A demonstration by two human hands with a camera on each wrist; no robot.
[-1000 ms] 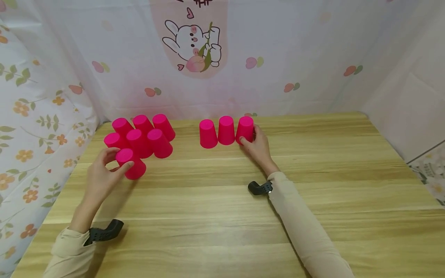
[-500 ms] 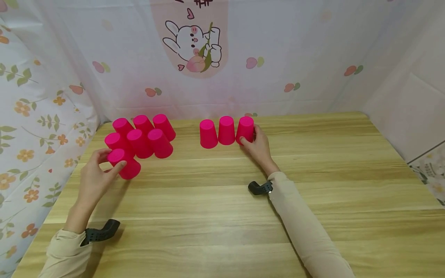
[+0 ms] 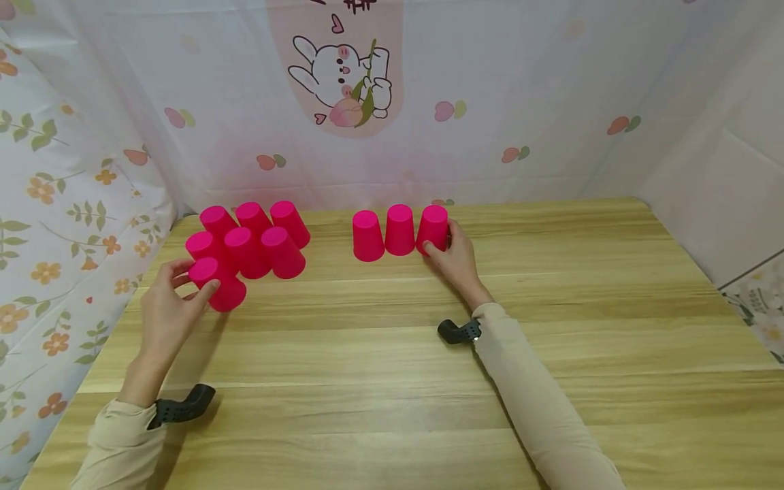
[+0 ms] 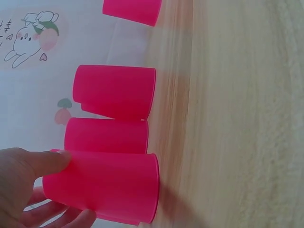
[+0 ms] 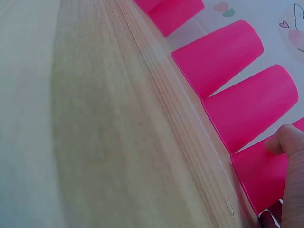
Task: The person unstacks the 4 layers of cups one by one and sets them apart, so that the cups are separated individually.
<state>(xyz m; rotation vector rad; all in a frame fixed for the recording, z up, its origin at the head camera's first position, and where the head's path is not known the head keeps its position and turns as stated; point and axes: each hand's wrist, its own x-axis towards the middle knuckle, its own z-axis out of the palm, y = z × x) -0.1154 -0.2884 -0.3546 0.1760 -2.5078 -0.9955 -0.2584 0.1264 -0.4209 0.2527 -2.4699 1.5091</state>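
My left hand point(image 3: 168, 313) grips a pink cup point(image 3: 222, 289) between thumb and fingers, near its upturned base. This cup is upside down at the front left of a cluster of several like cups point(image 3: 283, 253). In the left wrist view the held cup point(image 4: 107, 185) overlaps its neighbour point(image 4: 107, 133). My right hand point(image 3: 454, 262) holds the rightmost cup point(image 3: 432, 228) of a row of three, its thumb on the near side. The other two, a middle cup point(image 3: 400, 231) and a left cup point(image 3: 368, 237), stand upside down beside it. In the right wrist view their rims nearly touch.
The cups stand towards the back of a wood-grain table point(image 3: 380, 381). Behind it hangs a white curtain point(image 3: 490, 88) with a rabbit print point(image 3: 343, 75). A flowered cloth point(image 3: 55, 224) covers the left side. A gap separates the cluster from the row.
My left hand has moved left with its cup, then slightly up and back, bringing it closer to the cluster's left side. My right hand and the row of three stay put.
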